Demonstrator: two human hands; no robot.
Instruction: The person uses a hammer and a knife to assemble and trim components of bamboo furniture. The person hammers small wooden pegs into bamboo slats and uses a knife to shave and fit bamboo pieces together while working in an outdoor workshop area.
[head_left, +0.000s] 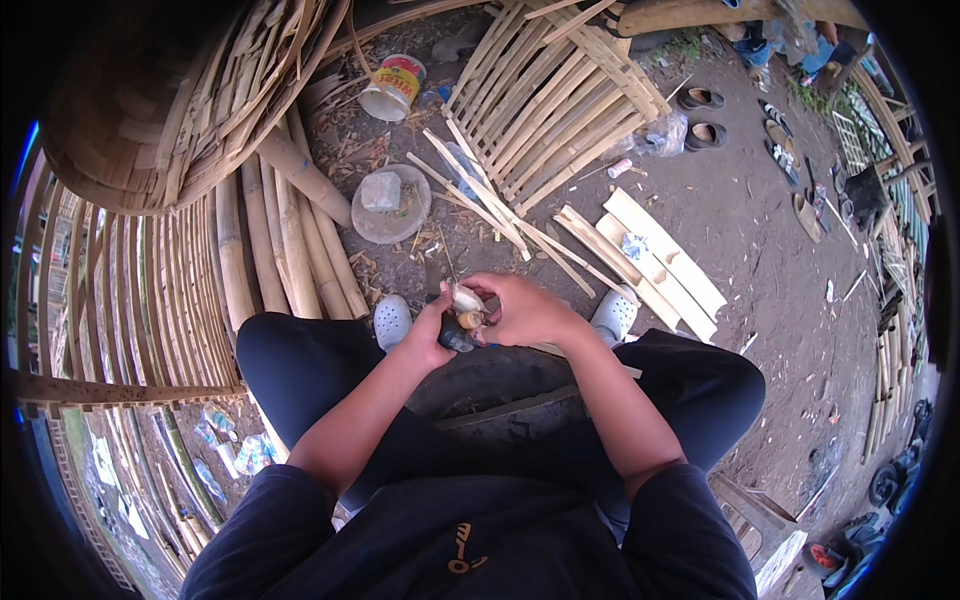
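Note:
Both of my hands meet in front of my lap, between my knees. My left hand (431, 332) is closed around a small object (468, 319) with a dark body, a whitish part and a tan round end; its kind I cannot make out. A thin rod (446, 250) points away from it, toward the ground ahead. From the other side, my right hand (512, 309) bends its fingers and thumb onto the same object. Fingers hide much of it. Below my hands, a dark curved surface (480, 380) lies between my legs.
Ahead are a slatted bamboo panel (560, 100), loose strips (490, 210), a round slab (385, 225) with a stone block (381, 191), and a bucket (392, 90). Bamboo poles (262, 230) and a slatted frame (120, 290) stand left. Split bamboo (655, 262) and shoes (706, 137) lie right.

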